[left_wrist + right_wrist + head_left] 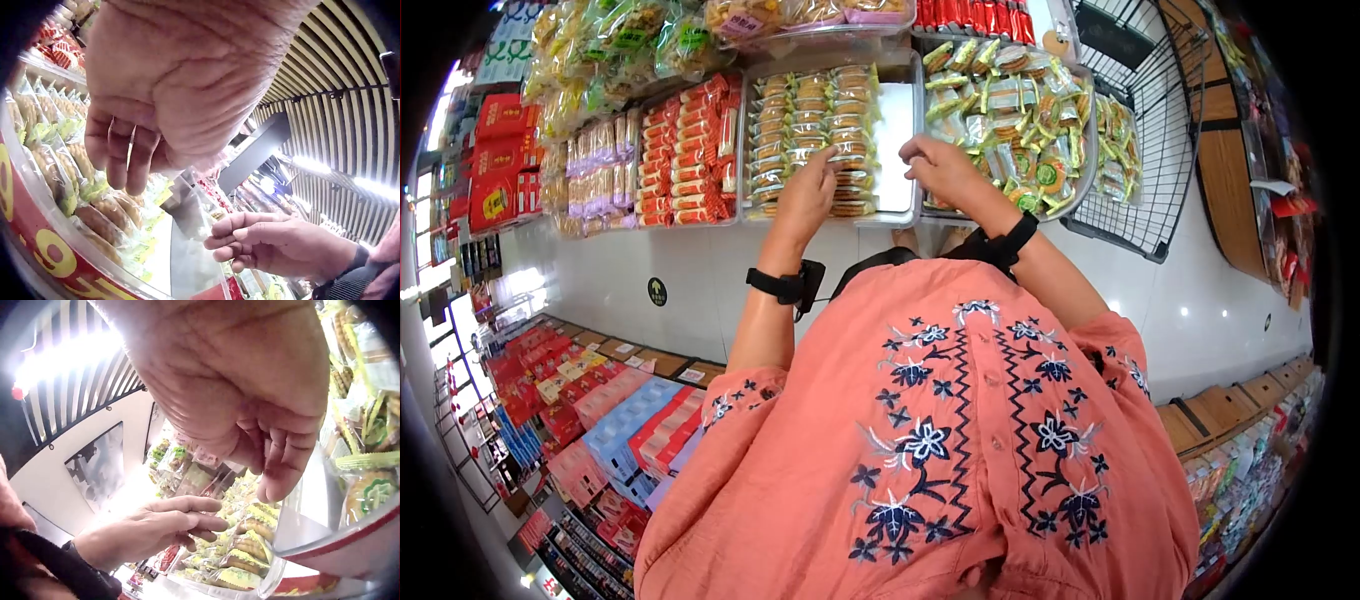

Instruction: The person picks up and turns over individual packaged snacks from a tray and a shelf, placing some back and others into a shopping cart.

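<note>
Wrapped round biscuits (808, 110) stand on edge in neat rows inside a clear plastic bin (745, 150). My left hand (808, 197) is over the near end of the rows, its fingers pointing down. In the left wrist view, its fingertips are right at the biscuit packs (112, 215). Over the bin's right side, beside a bare white strip (894, 140), hovers my right hand (948, 172). Its fingers are loosely bent and hold nothing, as the left wrist view also shows of the right hand (281, 244).
Right of this bin, another bin (1090, 150) holds jumbled yellow-green biscuit packs (1010, 120), with a black wire basket (1145, 215) beyond. Red-wrapped snacks (690, 150) lie to the left. A red price strip (44, 250) runs along the bin's front.
</note>
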A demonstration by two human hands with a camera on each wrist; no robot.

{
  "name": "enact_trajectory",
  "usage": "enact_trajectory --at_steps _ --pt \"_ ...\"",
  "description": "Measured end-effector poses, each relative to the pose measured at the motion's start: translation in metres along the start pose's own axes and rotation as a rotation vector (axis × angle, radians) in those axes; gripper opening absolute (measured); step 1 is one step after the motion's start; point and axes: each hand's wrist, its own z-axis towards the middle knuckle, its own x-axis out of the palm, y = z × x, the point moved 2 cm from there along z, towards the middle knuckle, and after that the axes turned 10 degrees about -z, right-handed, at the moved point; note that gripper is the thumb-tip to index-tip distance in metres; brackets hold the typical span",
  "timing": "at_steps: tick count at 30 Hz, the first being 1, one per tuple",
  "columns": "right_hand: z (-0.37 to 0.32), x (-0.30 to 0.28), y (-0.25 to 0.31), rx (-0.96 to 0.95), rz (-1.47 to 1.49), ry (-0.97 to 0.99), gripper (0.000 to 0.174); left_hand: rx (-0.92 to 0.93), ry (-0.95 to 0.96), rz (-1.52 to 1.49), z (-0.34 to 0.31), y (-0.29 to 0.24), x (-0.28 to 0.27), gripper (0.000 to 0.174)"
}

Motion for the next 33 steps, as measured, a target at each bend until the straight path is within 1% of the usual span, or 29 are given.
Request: enact_trajectory --at_steps 1,2,3,4,5,8,11,14,17,20,24,27,28,30,31,33 --pt "0.003 0.002 -0.005 -0.013 0.022 -0.011 0.024 -0.022 0.000 -0.048 -0.001 -0.002 -0.004 0.038" --pt "0.005 0.004 -0.008 -0.027 0.042 -0.023 0.024 -0.046 0.049 -0.017 -0.002 -0.002 -0.006 0.038" --pt "0.002 0.000 0.004 0.044 0.053 -0.002 0.024 -0.071 0.099 0.013 -0.005 -0.001 -0.007 0.037" --pt "0.003 0.001 0.004 0.049 0.050 -0.015 0.024 -0.098 0.150 0.043 -0.006 0.001 -0.007 0.037" --pt "0.004 0.002 0.003 0.056 0.048 -0.026 0.024 -0.070 0.166 0.001 -0.007 0.012 -0.004 0.037" --pt "0.005 0.005 0.001 0.067 0.027 -0.050 0.024 -0.036 0.149 -0.013 -0.006 0.025 -0.006 0.036" --pt "0.005 0.008 -0.001 0.070 0.016 -0.109 0.024 -0.169 0.076 -0.216 -0.002 0.015 -0.019 0.036" --pt "0.004 0.012 -0.001 0.067 -0.002 -0.163 0.024 -0.111 0.065 -0.183 0.003 0.016 -0.032 0.035" --pt "0.003 0.013 0.002 0.080 -0.010 -0.181 0.024 -0.054 0.045 -0.130 0.008 0.028 -0.039 0.034" --pt "0.002 0.013 0.005 0.081 -0.021 -0.196 0.025 0.060 -0.045 -0.081 0.006 0.032 -0.047 0.033" --pt "0.004 0.010 0.006 0.108 -0.002 -0.140 0.024 0.065 -0.137 -0.115 0.003 0.041 -0.050 0.031" --pt "0.009 0.008 0.009 0.169 -0.014 -0.080 0.022 0.001 -0.158 -0.106 0.002 0.046 -0.053 0.031" --pt "0.009 0.008 0.011 0.199 -0.019 -0.062 0.022 0.046 -0.188 -0.079 0.003 0.046 -0.054 0.031" --pt "0.014 0.008 0.013 0.093 -0.033 -0.106 0.021 0.147 -0.240 -0.013 0.015 0.045 -0.060 0.031" --pt "0.016 0.008 0.014 0.042 -0.038 -0.134 0.021 0.226 -0.258 -0.017 0.024 0.043 -0.061 0.033" --pt "0.021 0.009 0.011 0.041 -0.067 -0.129 0.020 0.273 -0.239 0.090 0.043 0.033 -0.066 0.035"
